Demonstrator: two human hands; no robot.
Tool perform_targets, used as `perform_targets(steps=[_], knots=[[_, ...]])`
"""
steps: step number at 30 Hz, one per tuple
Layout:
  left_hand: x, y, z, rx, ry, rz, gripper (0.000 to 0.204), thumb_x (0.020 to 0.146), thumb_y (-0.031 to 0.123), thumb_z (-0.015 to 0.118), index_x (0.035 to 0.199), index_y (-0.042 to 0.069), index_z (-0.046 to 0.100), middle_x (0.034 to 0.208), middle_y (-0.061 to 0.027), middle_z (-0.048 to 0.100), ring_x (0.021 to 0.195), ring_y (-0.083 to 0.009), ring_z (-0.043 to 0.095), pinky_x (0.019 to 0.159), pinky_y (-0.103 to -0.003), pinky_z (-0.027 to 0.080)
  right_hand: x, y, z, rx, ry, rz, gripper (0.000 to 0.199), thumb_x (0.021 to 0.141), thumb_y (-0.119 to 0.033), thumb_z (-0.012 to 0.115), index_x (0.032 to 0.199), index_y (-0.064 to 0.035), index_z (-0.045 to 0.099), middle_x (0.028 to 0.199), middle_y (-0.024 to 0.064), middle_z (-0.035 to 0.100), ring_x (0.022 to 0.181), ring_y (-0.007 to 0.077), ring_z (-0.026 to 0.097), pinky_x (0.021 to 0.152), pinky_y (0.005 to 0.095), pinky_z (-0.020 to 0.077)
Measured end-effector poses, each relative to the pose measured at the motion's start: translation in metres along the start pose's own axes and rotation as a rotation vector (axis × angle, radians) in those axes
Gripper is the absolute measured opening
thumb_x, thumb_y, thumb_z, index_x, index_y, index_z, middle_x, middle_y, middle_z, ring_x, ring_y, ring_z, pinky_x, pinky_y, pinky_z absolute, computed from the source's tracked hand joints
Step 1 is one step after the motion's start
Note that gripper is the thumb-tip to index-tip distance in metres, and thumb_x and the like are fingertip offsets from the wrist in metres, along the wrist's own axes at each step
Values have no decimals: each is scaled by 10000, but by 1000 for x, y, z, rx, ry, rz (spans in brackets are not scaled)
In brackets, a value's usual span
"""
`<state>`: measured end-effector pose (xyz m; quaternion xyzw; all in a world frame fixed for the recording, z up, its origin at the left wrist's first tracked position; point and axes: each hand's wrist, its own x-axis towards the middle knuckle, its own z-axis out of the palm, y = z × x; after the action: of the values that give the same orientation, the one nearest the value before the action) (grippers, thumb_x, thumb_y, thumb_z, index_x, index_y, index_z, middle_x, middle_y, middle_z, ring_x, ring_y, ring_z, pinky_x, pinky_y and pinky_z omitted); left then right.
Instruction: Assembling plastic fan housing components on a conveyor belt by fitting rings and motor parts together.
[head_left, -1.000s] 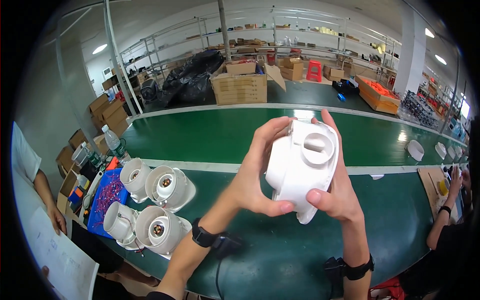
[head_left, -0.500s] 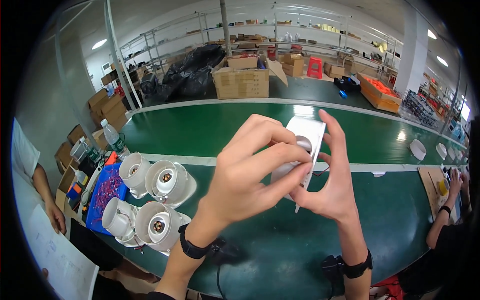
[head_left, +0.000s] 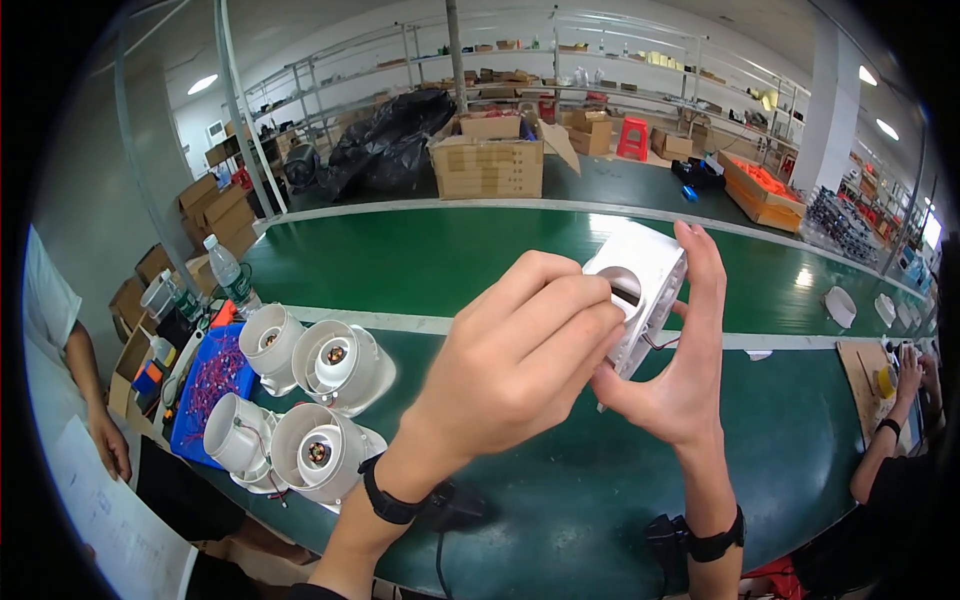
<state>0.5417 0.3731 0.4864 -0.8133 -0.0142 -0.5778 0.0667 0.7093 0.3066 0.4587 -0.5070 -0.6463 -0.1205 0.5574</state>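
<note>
Far left: a co-worker's arm [head_left: 85, 385] hangs by paper sheets [head_left: 110, 520], body mostly cut off by the rim. Next, a blue tray [head_left: 215, 385] of small red parts, too small to identify, and two clear bottles [head_left: 205, 280]. Four white fan housings [head_left: 300, 400] in a cluster on the green bench [head_left: 480, 260], two behind, two in front; front pair overlap.

Left hand [head_left: 520, 365]: fingers curled in, fingertips on the front face of the white housing [head_left: 645, 285], at its round opening. It covers the housing's left part. Right hand [head_left: 675, 375]: open palm behind, thumb below, fingers up the right edge, clamped on the housing. Housing is held in the air above the bench, centre frame. Black strap on each wrist, two total.

Far right: three small white parts [head_left: 840, 305] on the bench, another person's arm [head_left: 890, 430] at the edge, partly cut off.
</note>
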Motion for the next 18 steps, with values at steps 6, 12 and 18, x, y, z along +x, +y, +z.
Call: perform_targets(steps=[6,12,18], knots=[[0,-8,-9,-112,-98,-65,223,665,-57,775,868,-8,696,893,-103,688,789,-271,639,678,-337,523,2,4,0,-150,59,-150,1081,534,-268,883,1478,-114,379,1498,304,283,1251,472,502,926,513,526],[7,-9,-19,-148,-104,-126,243,676,-35,795,902,5,714,915,-87,689,814,-257,638,699,-332,515,5,10,-12,-118,-69,-230,1069,496,-295,893,1457,-183,438,1504,298,294,1269,484,476,939,513,510],[-2,-14,-29,-240,-338,-151,244,683,-38,790,908,27,721,918,-64,682,821,-241,641,703,-328,521,3,13,-8,-168,-178,-292,981,484,-289,887,1394,-205,529,1494,270,334,1277,484,459,995,531,453]])
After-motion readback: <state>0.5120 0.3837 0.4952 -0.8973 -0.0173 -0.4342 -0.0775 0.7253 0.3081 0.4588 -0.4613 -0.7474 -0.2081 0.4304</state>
